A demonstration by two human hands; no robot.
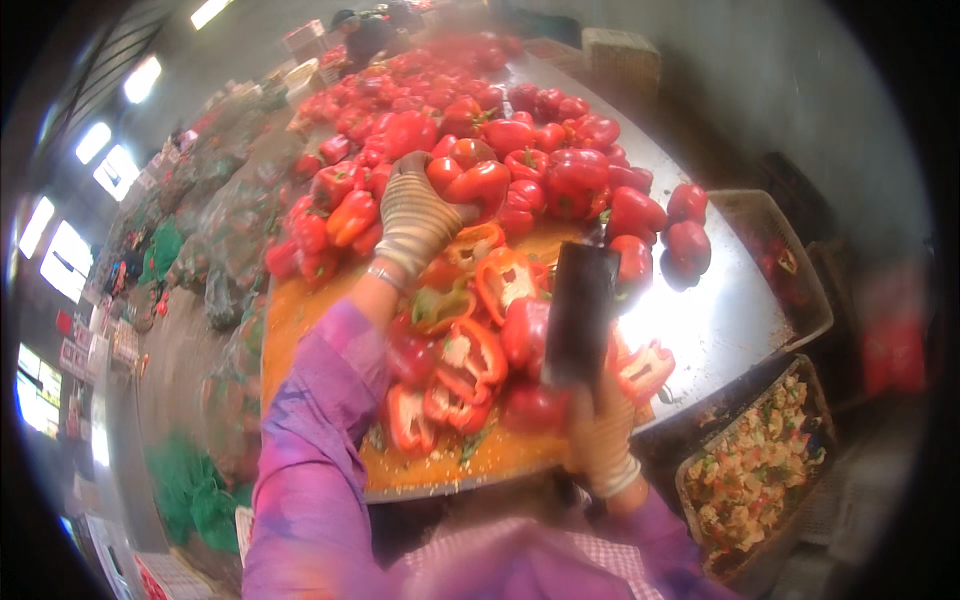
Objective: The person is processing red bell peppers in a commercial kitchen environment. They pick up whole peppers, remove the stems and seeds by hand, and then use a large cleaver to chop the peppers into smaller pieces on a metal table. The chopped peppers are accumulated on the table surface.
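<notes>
My left hand (424, 214), in a striped glove, is closed around a red bell pepper (481, 184) at the near side of the heap. A cleaver (581, 311) with a broad dark blade is in my gloved right hand (601, 435), its blade pointing away from me above the cut peppers. Halved red bell peppers (469, 360), pale cores showing, lie between my hands on an orange cutting board (525, 450) scattered with seeds. Whole red bell peppers (577, 176) are piled beyond my left hand. The right hand is partly blurred.
The metal table (720, 300) extends to the right. Beside it stand a plastic crate (810, 292) holding some red pieces and a crate of pepper cores (750, 465). Filled clear bags (232, 217) and green mesh bags (199, 495) lie to the left. A person (367, 37) is at the far end.
</notes>
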